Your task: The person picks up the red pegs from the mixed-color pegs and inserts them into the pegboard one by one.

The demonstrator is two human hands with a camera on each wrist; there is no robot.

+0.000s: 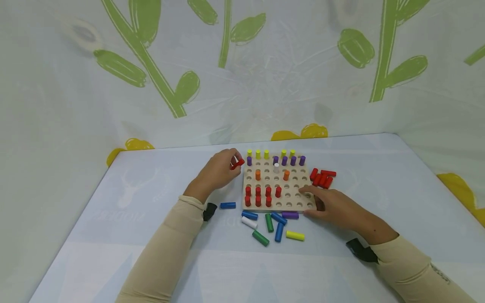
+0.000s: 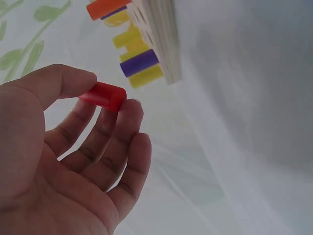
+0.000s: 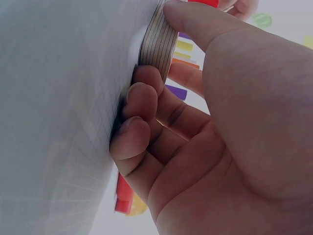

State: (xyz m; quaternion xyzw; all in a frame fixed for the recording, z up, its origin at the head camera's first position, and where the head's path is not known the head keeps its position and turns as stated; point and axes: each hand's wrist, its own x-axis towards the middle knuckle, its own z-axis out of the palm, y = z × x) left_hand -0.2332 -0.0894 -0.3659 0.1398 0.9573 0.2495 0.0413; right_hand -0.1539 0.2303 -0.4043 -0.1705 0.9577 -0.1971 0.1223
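A small red peg (image 2: 103,95) is pinched between the thumb and fingers of my left hand (image 1: 219,170), just off the left side of the wooden pegboard (image 1: 278,209). My right hand (image 1: 335,208) grips the board's near right corner. Its index finger lies over the top, the thumb is at the near edge, and the other fingers curl against the layered side (image 3: 159,44). Upright red pegs (image 1: 268,201) fill holes at the board's near left. Farther back stand two orange pegs (image 1: 258,175), a white peg (image 1: 276,168), and rows of purple pegs (image 1: 302,160) and yellow pegs (image 1: 266,154).
Several loose red pegs (image 1: 323,180) lie in a pile right of the board. In front of it are scattered blue pegs (image 1: 227,205), green pegs (image 1: 260,238), a white peg (image 1: 249,222), a purple peg (image 1: 290,215) and a yellow peg (image 1: 295,235). A leaf-patterned curtain (image 1: 288,84) hangs behind the table.
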